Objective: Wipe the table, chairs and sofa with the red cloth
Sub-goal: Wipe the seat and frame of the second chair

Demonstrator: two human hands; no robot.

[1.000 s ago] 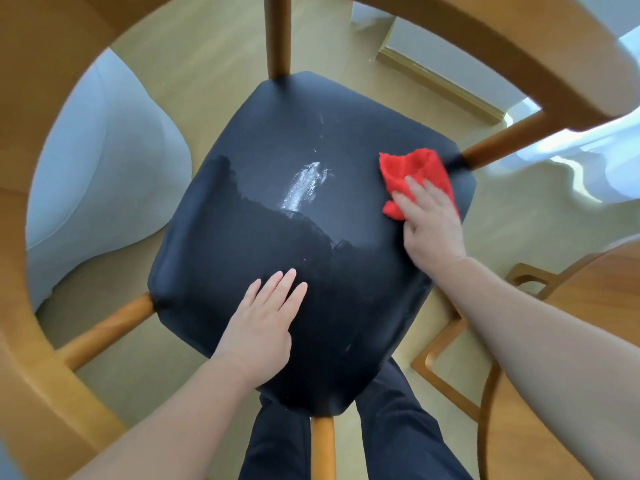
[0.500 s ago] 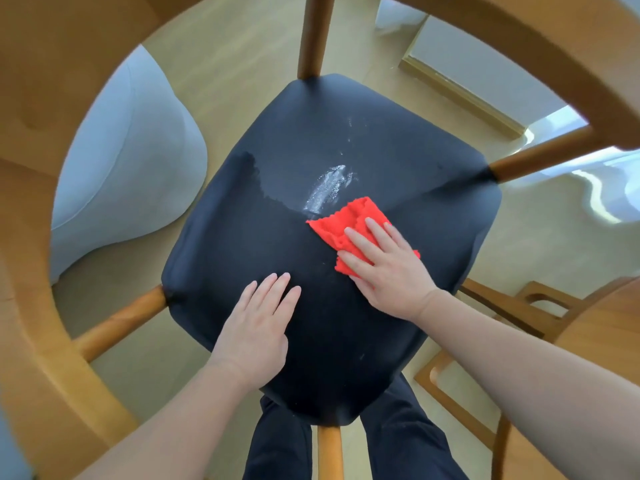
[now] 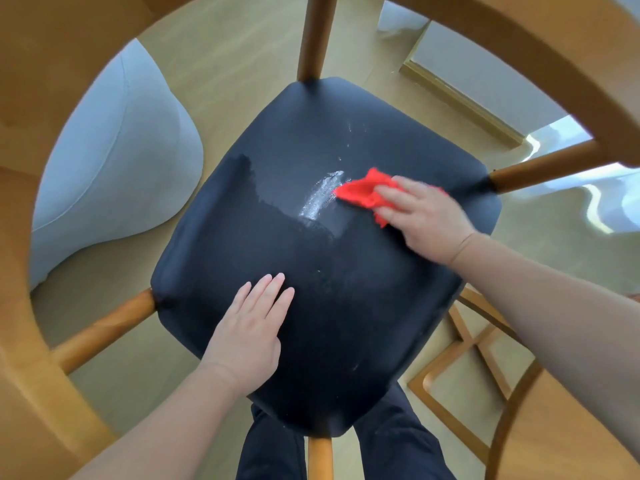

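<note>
Pale floor (image 3: 221, 64) surrounds the black chair seat (image 3: 381, 306). On its near part the left hand (image 3: 249, 327) lies flat, fingers straight, likely steadying the chair; the right hand (image 3: 426, 213) presses the red cloth (image 3: 360, 194) down just beside a whitish smear (image 3: 318, 199), probably to wipe it.

No legible text or labels anywhere
</note>
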